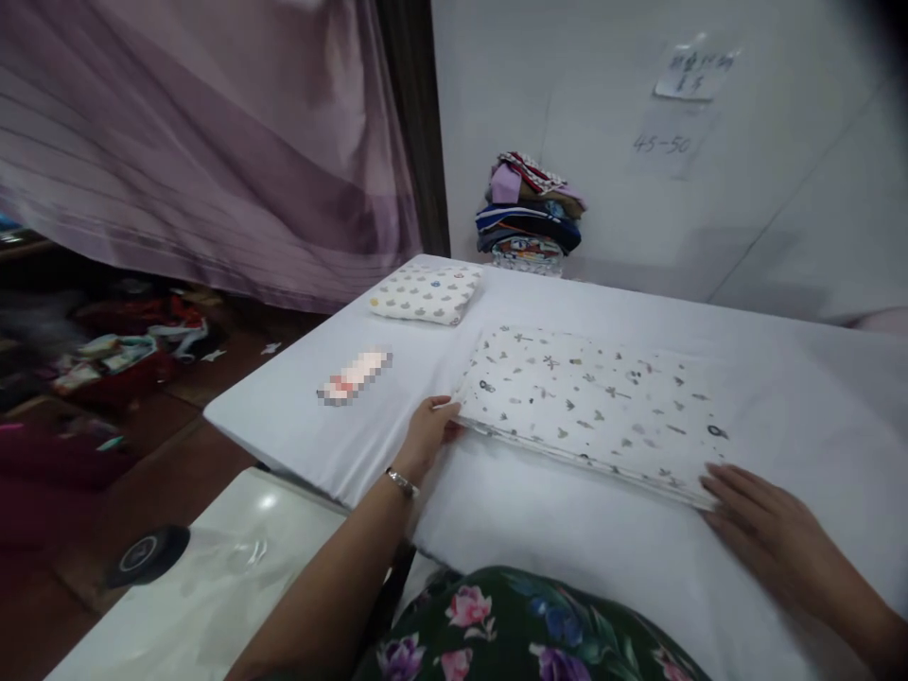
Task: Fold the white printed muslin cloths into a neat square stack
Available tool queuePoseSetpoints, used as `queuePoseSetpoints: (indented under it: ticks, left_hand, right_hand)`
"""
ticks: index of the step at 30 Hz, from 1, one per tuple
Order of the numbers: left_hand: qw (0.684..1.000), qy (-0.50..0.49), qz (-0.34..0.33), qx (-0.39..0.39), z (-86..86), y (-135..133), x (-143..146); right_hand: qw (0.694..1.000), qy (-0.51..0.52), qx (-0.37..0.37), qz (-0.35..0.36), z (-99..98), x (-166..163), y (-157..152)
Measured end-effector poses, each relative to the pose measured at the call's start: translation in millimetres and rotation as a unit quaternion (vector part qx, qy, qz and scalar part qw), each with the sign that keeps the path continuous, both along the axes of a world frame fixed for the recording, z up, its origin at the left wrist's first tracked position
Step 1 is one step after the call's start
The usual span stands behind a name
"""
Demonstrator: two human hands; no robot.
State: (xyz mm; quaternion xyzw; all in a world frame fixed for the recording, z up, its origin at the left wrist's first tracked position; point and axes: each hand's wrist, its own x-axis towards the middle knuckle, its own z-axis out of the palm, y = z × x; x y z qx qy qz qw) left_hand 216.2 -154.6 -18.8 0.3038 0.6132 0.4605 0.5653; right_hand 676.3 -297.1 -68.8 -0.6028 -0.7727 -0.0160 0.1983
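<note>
The left hand (pixel 424 435) pinches the folded cloth (pixel 588 402) at its nine o'clock end on the table (pixel 489 515), the right hand (pixel 766 520), fingers together, grip unclear, at its four o'clock corner, seemingly squaring edges, which calls for even tension.

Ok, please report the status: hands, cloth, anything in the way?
Left hand on cloth, near left corner; right hand, near right corner. Cloth folded, flat on table. Bundle farther left, not blocking.
</note>
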Motion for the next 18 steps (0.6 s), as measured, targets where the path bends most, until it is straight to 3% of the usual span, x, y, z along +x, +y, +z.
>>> queuePoseSetpoints:
  ticks: [5, 9, 11, 13, 15, 18]
  left_hand:
    - [1.0, 0.022, -0.002, 0.011, 0.4, 3, 0]
    - [0.999, 0.046, -0.014, 0.02, 1.3, 1, 0]
    - [0.998, 0.061, -0.022, 0.024, 2.4, 1, -1]
    - [0.997, 0.068, -0.027, 0.017, 3.2, 1, -2]
    - [0.997, 0.069, -0.034, 0.006, 3.6, 2, -3]
    - [0.996, 0.081, -0.036, 0.005, 4.9, 2, -3]
  right_hand:
    - [0.978, 0.127, -0.025, -0.16, 14.3, -9, -21]
    - [0.925, 0.227, -0.053, -0.3, 29.6, -16, -17]
    - [0.879, 0.3, -0.096, -0.357, 38.4, -14, -14]
    - [0.822, 0.398, -0.148, -0.379, 46.4, -11, -12]
    - [0.785, 0.466, -0.182, -0.366, 51.7, -11, -11]
    - [0.778, 0.482, -0.202, -0.35, 54.7, -14, -9]
